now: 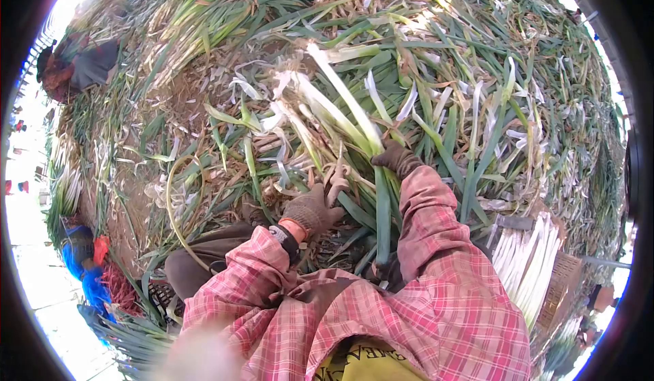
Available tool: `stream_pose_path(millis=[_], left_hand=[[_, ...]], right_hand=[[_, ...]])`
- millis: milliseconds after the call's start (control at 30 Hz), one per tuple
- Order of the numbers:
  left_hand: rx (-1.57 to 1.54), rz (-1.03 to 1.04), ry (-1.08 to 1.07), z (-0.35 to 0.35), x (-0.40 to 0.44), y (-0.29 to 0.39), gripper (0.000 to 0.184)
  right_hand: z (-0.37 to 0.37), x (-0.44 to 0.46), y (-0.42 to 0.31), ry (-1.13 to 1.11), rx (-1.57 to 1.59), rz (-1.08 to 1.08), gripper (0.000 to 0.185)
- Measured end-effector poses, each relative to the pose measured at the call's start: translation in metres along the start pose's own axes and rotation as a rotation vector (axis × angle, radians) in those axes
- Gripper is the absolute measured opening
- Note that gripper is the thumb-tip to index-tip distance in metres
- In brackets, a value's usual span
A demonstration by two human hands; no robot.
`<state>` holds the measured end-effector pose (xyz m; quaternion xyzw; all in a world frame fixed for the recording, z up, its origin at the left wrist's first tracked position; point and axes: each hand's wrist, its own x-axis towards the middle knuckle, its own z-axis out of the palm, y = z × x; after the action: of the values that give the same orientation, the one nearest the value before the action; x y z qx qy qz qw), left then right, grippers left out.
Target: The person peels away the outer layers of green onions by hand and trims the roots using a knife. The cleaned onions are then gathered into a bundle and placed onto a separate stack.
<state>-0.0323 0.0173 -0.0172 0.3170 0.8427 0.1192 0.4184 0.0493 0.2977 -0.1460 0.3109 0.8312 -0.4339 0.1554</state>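
Note:
My right hand (pixel 396 159), in a dark knit glove, is closed around a leek (pixel 345 98) at the point where its white stalk turns green. The stalk's root end points up and away, and its green leaves hang toward my lap. More white-stalked leeks (pixel 320 105) with brown roots lie just to its left. My left hand (pixel 310 210), also gloved, is lower and to the left, with thumb and fingers apart. Near its fingertips is a pinkish, twisted piece (pixel 336 180) that I cannot identify. A dark watch (pixel 285 241) is on the left wrist.
Leek leaves (pixel 490 129) and peeled scraps cover the ground around me. A basket (pixel 562 282) at my right holds clean white stalks (pixel 524 262). A thin yellowish hoop (pixel 170 204) arches by my left knee. Another person (pixel 85 67) is at the far left.

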Motion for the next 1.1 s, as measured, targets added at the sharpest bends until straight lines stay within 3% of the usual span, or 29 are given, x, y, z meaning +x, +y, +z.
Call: stream_pose_path(millis=[100,133,233,333,433,467,567,633,700,767,833,900,967,1000,1033,1100], left_hand=[[-0.072,0.005,0.128,-0.010,0.001,0.011,0.063],[-0.066,0.013,0.174,-0.020,-0.002,0.019,0.062],[-0.056,0.076,0.243,-0.035,-0.003,0.027,0.057],[-0.081,0.090,0.404,-0.044,0.008,0.016,0.055],[0.156,0.185,0.353,-0.060,-0.004,0.016,0.053],[0.029,0.143,0.362,-0.065,-0.011,0.019,0.053],[0.043,0.096,0.395,-0.067,-0.017,0.000,0.057],[0.200,-0.021,0.222,-0.067,-0.045,0.012,0.061],[0.240,-0.093,0.116,-0.050,-0.055,0.001,0.064],[0.240,0.003,0.004,-0.024,-0.064,-0.008,0.066],[0.320,0.146,-0.117,0.001,-0.071,-0.004,0.071],[0.239,-0.015,-0.171,0.027,-0.065,0.004,0.072],[0.211,0.004,-0.168,0.055,-0.054,0.006,0.070],[0.216,0.027,-0.187,0.066,-0.051,0.010,0.068],[0.220,0.048,-0.205,0.073,-0.048,0.014,0.067],[0.239,0.085,-0.234,0.079,-0.041,0.020,0.067]], right_hand=[[-0.031,-0.020,0.002,0.137,0.015,-0.108,0.069],[-0.047,-0.035,-0.009,0.110,-0.031,0.028,0.070],[-0.056,-0.044,0.002,0.106,0.034,-0.267,0.073],[-0.057,-0.057,-0.002,0.108,0.044,-0.074,0.068],[-0.058,-0.056,0.004,0.222,-0.001,0.104,0.066],[-0.060,-0.052,0.010,0.280,0.001,0.155,0.065],[-0.093,-0.051,0.032,0.467,-0.025,0.224,0.067],[-0.122,-0.063,0.046,0.708,0.057,0.124,0.060],[-0.154,-0.084,0.051,0.792,0.360,-0.108,0.049],[-0.181,-0.086,0.069,0.845,0.313,-0.127,0.039],[-0.190,-0.096,0.058,0.707,0.340,-0.050,0.040],[-0.175,-0.104,0.032,0.596,0.252,0.034,0.046],[-0.147,-0.089,0.032,0.438,0.077,0.103,0.052],[-0.126,-0.074,0.037,0.358,0.157,0.104,0.056],[-0.103,-0.043,0.061,0.265,0.093,0.220,0.058],[-0.067,-0.051,0.033,0.134,-0.010,0.248,0.059]])
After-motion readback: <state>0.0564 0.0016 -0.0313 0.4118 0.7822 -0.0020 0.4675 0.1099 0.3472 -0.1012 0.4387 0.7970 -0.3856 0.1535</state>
